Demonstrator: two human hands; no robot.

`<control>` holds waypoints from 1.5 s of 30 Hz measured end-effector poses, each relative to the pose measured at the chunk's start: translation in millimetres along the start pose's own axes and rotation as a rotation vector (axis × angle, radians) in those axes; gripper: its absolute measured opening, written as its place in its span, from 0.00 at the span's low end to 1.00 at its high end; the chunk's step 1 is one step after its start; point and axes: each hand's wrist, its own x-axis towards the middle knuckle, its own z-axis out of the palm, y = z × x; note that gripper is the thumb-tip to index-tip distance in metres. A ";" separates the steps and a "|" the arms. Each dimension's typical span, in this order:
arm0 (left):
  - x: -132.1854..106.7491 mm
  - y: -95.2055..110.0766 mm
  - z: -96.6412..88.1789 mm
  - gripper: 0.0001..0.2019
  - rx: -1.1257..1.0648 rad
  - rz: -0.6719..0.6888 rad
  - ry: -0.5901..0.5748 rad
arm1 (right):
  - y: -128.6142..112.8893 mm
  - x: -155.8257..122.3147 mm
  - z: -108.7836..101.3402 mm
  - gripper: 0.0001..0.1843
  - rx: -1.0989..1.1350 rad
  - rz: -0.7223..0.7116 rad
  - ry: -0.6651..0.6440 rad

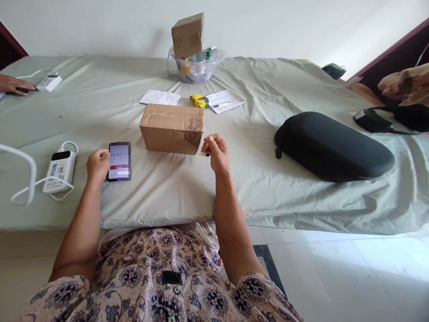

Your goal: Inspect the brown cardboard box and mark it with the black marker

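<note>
My left hand is closed, with its fingertips at the left edge of a dark phone. The phone's screen shows a timer reading, and part of the screen is blurred out in blocks. My right hand is closed in a pinch just off the right end of a brown cardboard box. A small dark bit shows below its fingers, too little to name. Dark scribbled lines cover the right end of the box, which rests on the cloth.
Behind the box are papers, a yellow tape measure and a clear basin with another carton on top. A black case lies right, a white power bank left. Other people sit at both ends.
</note>
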 end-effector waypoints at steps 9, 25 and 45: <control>-22.9 85.5 31.6 0.22 -0.017 0.032 -0.081 | 17.2 7.1 -1.1 0.32 -0.097 -0.094 0.193; -63.1 116.0 104.5 0.32 -0.212 0.337 -0.100 | 34.5 2.3 16.9 0.45 -0.363 -0.132 -0.006; -64.1 99.9 99.0 0.29 -0.076 0.530 -0.045 | 36.3 4.7 18.6 0.31 -0.146 -0.245 0.129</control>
